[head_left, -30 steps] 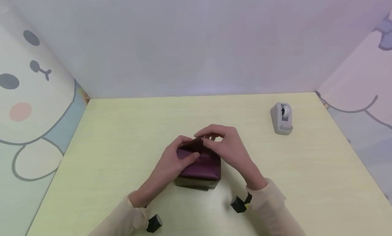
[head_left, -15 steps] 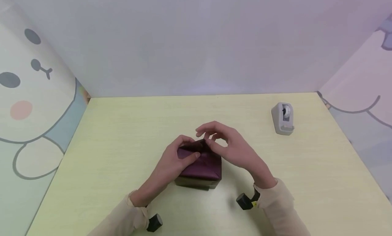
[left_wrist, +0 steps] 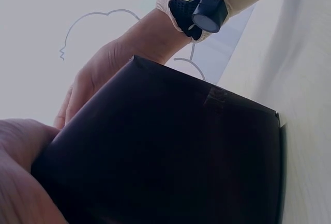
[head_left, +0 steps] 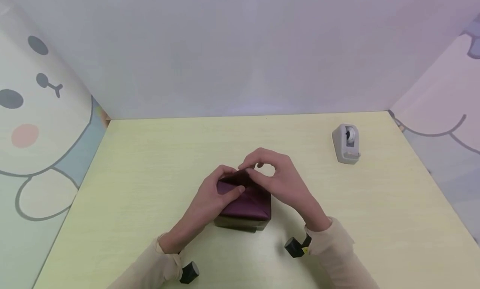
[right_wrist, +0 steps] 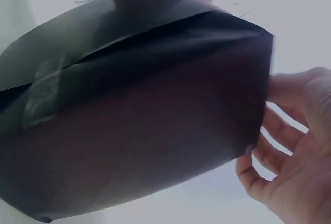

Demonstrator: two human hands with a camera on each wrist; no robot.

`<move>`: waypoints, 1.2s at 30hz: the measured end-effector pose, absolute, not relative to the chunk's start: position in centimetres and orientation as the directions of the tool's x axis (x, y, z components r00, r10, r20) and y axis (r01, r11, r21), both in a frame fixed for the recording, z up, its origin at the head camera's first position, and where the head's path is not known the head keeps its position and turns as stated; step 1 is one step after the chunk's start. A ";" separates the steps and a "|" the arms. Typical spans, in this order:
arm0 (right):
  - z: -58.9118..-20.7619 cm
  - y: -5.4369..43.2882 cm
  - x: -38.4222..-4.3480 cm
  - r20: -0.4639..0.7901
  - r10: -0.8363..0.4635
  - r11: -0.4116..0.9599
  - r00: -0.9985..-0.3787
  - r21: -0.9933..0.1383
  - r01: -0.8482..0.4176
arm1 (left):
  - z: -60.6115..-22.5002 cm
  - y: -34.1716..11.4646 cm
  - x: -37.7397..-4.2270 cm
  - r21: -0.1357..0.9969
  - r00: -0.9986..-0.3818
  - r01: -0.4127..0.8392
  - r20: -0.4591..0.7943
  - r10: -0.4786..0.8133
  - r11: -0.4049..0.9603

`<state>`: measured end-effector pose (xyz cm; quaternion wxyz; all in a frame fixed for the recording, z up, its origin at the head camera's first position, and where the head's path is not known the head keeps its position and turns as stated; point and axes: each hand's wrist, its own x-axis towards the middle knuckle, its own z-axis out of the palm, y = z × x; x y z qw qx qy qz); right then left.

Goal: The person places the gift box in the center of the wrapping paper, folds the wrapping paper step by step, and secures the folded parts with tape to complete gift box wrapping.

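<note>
A box wrapped in dark purple paper (head_left: 249,205) rests on the table in the head view, a paper flap (head_left: 241,177) standing up along its far edge. My left hand (head_left: 210,195) grips the box from the left, thumb lying across the top and fingers over the far side. At the far edge, the thumb and forefinger of my right hand (head_left: 281,176) pinch the flap. A strip of clear tape (right_wrist: 44,92) shows on the wrapping in the right wrist view. In the left wrist view the wrapped box (left_wrist: 165,146) hides most of the right fingers.
A grey tape dispenser (head_left: 346,144) with a roll of tape stands at the back right of the pale yellow table (head_left: 157,155). A plain wall (head_left: 240,51) rises behind the table, and panels with cartoon drawings (head_left: 45,126) flank it.
My right hand shifted slightly right with its fingers spread half a second ago, then came back left, its fingertips closing on the flap. The left hand and the box stay put.
</note>
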<state>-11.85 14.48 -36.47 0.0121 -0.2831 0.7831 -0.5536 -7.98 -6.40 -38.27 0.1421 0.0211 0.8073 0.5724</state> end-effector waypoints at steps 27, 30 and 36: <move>-36.4 14.2 -11.8 0.295 -0.513 0.308 -0.806 -0.814 -0.493 | -38.5 -6.7 -7.9 0.933 -0.958 -0.128 -0.204 0.200 0.338; -36.5 14.0 -11.7 0.279 -0.444 0.292 -0.852 -0.854 -0.432 | -38.5 -6.6 -8.0 0.934 -0.958 -0.127 -0.203 0.204 0.335; -36.1 14.7 -11.7 0.160 -0.431 0.250 -0.888 -0.925 -0.287 | -38.5 -6.5 -8.1 0.926 -0.959 -0.121 -0.201 0.198 0.357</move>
